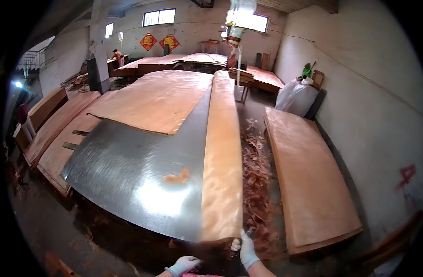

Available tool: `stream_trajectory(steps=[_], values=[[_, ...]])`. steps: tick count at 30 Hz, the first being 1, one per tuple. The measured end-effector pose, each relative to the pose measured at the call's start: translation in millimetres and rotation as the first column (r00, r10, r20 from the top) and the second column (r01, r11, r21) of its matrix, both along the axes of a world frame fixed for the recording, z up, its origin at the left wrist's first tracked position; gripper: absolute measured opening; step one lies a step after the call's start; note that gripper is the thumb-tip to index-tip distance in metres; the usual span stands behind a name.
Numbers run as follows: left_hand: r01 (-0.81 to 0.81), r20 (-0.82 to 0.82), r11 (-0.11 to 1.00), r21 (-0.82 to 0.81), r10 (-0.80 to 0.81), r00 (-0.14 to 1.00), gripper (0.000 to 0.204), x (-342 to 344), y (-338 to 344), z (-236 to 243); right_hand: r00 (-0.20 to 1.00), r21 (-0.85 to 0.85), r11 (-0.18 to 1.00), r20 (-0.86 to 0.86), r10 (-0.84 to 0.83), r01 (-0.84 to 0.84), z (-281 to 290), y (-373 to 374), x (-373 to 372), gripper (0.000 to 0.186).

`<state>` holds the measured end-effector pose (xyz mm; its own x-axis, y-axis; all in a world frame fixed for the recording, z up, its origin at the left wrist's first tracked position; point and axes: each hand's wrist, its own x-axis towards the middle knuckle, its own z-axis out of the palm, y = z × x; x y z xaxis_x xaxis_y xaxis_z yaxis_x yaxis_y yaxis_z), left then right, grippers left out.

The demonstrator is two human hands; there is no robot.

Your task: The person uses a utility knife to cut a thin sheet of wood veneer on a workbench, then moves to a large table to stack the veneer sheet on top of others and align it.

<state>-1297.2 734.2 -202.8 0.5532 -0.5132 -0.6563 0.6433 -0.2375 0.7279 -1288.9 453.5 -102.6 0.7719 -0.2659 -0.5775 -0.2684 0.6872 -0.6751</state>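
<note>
Strip of veneer runs along the right edge of the dark bench, beside a wider sheet on the far half. The right hand, gloved, has its fingers curled at the strip's near right corner; whether they pinch it, I cannot tell. The left hand, also gloved, lies near the bench's front edge, apart from the strip; it is blurred, so how its fingers stand is unclear, and nothing shows in it.

A hard pull at that one corner could split the strip, since veneer looks thin and likely tears along the grain. A sideways tug could slide it over the smooth bench top, off toward the scraps on the floor, which might also slip underfoot.

By the wall, a clear plastic bag bulges, its contents too hazy to name; a green thing shows at its top.
</note>
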Motion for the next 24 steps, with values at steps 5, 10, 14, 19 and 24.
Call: stream_trajectory(steps=[5,10,14,19,24], values=[[-0.167,-0.067,0.982,0.089,0.173,0.983,0.021,-15.5,-78.0,-3.4,0.940,0.778,0.609,0.308,-0.150,-0.158,24.6,-142.1,-68.7,0.058],[-0.443,-0.264,0.896,-0.036,0.419,0.869,0.025,-33.1,-199.5,-2.9,0.869,0.821,0.497,0.438,-0.229,-0.282,77.6,-259.0,-136.4,0.062],[-0.519,-0.484,0.847,-0.114,0.409,0.774,0.057,-41.7,-296.2,-40.3,0.810,0.795,0.488,0.526,-0.259,-0.360,98.3,-336.7,-181.5,0.065],[-0.648,-0.688,0.761,0.020,0.481,0.544,0.074,-26.6,-362.8,-115.1,0.820,0.832,0.487,0.462,-0.339,-0.268,110.5,-401.2,-213.6,0.063],[-0.723,-0.682,0.691,0.010,0.534,0.500,0.067,-1.5,-457.3,-154.7,0.664,0.703,0.621,0.651,-0.367,-0.346,87.9,-482.3,-237.5,0.053]])
